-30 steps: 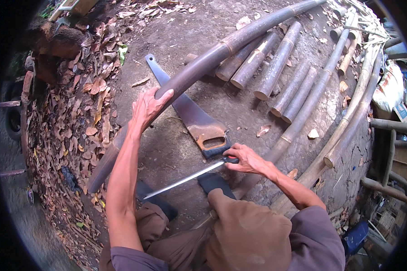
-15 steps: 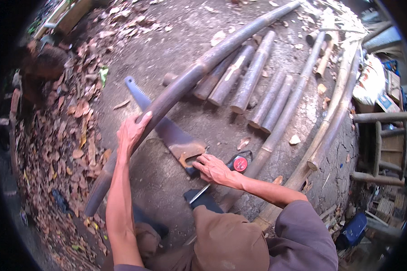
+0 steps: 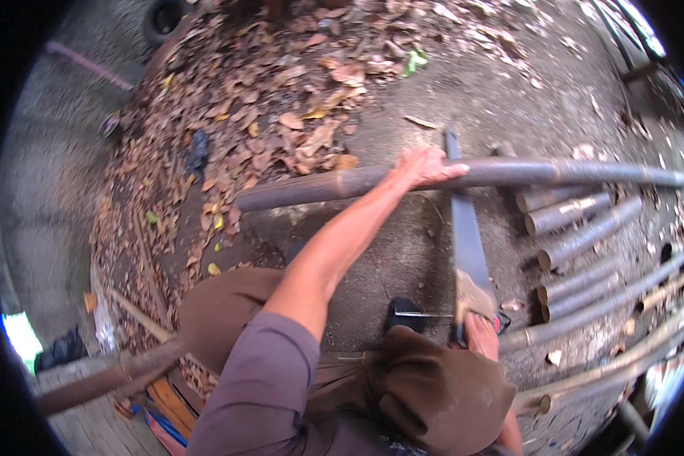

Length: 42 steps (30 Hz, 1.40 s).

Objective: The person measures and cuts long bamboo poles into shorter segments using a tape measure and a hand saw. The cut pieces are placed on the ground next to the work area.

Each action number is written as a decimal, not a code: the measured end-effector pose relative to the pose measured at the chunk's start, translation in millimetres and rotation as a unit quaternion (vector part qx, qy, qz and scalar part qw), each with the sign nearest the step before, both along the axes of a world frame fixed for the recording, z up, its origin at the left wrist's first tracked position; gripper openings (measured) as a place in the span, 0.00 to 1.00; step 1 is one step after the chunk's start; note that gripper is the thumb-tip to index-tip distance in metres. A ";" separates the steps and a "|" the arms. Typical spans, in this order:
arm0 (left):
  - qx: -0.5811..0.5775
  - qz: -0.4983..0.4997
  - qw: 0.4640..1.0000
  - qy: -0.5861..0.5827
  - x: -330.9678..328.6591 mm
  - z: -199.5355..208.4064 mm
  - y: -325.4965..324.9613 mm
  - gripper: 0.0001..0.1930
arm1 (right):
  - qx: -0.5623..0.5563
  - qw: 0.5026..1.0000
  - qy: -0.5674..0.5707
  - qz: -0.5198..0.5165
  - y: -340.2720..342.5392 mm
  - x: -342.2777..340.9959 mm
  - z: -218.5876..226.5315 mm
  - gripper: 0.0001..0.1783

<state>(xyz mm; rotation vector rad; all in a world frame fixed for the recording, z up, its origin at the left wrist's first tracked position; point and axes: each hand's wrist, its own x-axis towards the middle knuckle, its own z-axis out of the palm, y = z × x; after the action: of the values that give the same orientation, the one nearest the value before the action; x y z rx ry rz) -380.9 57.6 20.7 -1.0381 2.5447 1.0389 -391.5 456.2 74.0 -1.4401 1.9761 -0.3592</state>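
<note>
A long dark bamboo pole [image 3: 342, 182] runs across the view, with my left hand [image 3: 427, 169] closed round it near the middle. Beneath the pole passes the blade of a handsaw [image 3: 471, 235], its tip showing on the far side. My right hand [image 3: 480, 334] is closed at the saw's wooden handle, low in the view; part of the fingers is hidden. Just beside that hand, a bit of a red tape measure [image 3: 501, 323] shows. A thin metal strip [image 3: 422, 314] lies left of the handle, over my dark footwear [image 3: 405, 315].
Several cut bamboo lengths [image 3: 589, 232] lie on the ground at right, with longer poles [image 3: 623, 372] nearer to me. Dry leaves [image 3: 273, 114] cover the ground at far left. Another pole [image 3: 106, 384] sticks out at lower left, and a tyre [image 3: 163, 19] is at the top left.
My view has swung left, so the pole now lies nearly level across it. My right hand has closed on the saw handle; my left hand stays on the pole.
</note>
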 end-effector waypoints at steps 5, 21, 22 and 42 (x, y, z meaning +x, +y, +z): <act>0.000 0.014 1.000 0.025 8.7 4.0 6.8 0.46 | 0.036 0.979 -0.079 -0.184 55.5 -30.0 101.1 0.22; -0.022 -0.002 1.000 -0.020 -19.6 9.6 8.7 0.43 | -0.291 0.812 -0.174 -0.474 170.7 -84.1 172.8 0.16; -0.013 -0.006 1.000 -0.022 -21.2 7.2 6.0 0.41 | -0.228 0.823 -0.078 -0.514 152.1 -77.9 154.3 0.18; 0.069 0.023 0.997 -0.033 7.8 -3.3 -4.7 0.38 | -0.238 0.858 -0.114 -0.441 -150.7 -18.1 51.7 0.29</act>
<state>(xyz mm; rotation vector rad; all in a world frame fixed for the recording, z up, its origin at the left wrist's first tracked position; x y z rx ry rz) -373.2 52.9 17.4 -1.0784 2.3708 1.1545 -409.6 305.5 125.7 -0.5719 2.3217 -1.4304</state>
